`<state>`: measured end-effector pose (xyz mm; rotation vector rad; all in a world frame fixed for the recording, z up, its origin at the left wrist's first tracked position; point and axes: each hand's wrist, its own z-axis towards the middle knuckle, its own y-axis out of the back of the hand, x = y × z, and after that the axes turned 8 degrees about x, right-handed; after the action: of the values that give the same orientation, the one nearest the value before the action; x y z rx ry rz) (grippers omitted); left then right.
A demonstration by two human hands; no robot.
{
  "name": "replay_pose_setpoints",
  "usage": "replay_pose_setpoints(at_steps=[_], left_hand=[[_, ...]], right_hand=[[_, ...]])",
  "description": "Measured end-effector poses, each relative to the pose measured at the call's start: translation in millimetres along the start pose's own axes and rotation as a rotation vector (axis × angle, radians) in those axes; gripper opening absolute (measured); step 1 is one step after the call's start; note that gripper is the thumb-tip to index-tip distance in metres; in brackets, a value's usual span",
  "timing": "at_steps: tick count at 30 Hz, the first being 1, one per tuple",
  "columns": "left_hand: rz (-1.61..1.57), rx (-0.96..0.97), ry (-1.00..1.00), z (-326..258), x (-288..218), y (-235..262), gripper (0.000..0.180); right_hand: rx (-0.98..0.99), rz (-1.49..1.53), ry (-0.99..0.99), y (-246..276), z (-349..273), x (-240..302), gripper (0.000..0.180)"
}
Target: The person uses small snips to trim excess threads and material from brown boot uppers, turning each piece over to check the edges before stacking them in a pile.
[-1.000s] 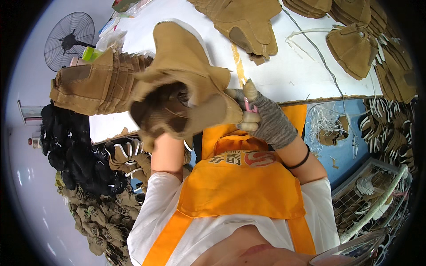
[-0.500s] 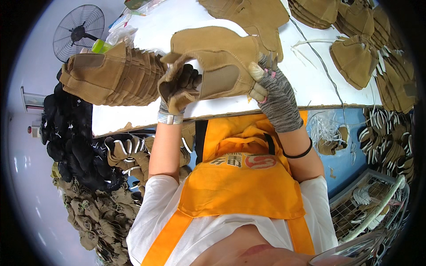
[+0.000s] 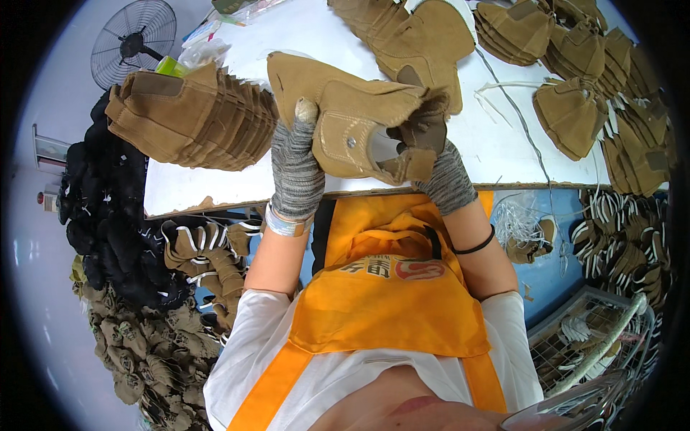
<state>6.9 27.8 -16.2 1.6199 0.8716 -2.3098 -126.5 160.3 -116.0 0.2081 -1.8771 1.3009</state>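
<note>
In the middle, over the table's near edge, I hold up a tan suede boot upper (image 3: 346,133) with both hands. Its open, fuzzy-edged end faces right, and a small round mark shows on its side near some stitching. My left hand (image 3: 297,171), in a grey knit fingerless glove, grips its left end, the thumb lying on the outside and the other fingers hidden behind. My right hand (image 3: 447,181), gloved likewise, is closed at the right end by the opening, most of its fingers hidden by the suede.
A stack of tan uppers (image 3: 180,118) lies left on the white table (image 3: 230,188). More uppers (image 3: 431,39) lie at the back, with several piles (image 3: 568,115) to the right. A dark cord (image 3: 514,108) crosses the table. A wire basket (image 3: 575,337) stands lower right; a fan (image 3: 133,44) far left.
The boot upper has been turned about, so its opening faces right instead of left. My left hand has come out of the opening to the outside; my right hand has shifted to the opening's end.
</note>
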Motion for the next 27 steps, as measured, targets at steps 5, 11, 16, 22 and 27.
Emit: replay_pose_setpoints(at_steps=[5,11,16,22,27], left_hand=[[0.028,0.050,-0.030,-1.4,-0.8,-0.4,0.059],[0.019,0.054,-0.030,-1.7,-1.1,0.6,0.059],[0.077,0.030,-0.063,-3.1,-1.6,-2.3,0.055],[0.147,0.035,0.008,-4.2,-3.4,6.3,0.055],[-0.466,0.240,0.206,2.2,8.3,12.9,0.057]], right_hand=[[0.087,-0.332,0.083,29.5,23.7,-18.7,0.028],[0.040,0.295,-0.047,20.4,22.2,-8.0,0.026],[-0.089,0.167,-0.045,21.6,22.6,-2.5,0.030],[-0.033,-0.516,0.293,-35.3,-49.8,54.9,0.033],[-0.199,-0.855,0.310,-28.2,-52.1,58.2,0.029]])
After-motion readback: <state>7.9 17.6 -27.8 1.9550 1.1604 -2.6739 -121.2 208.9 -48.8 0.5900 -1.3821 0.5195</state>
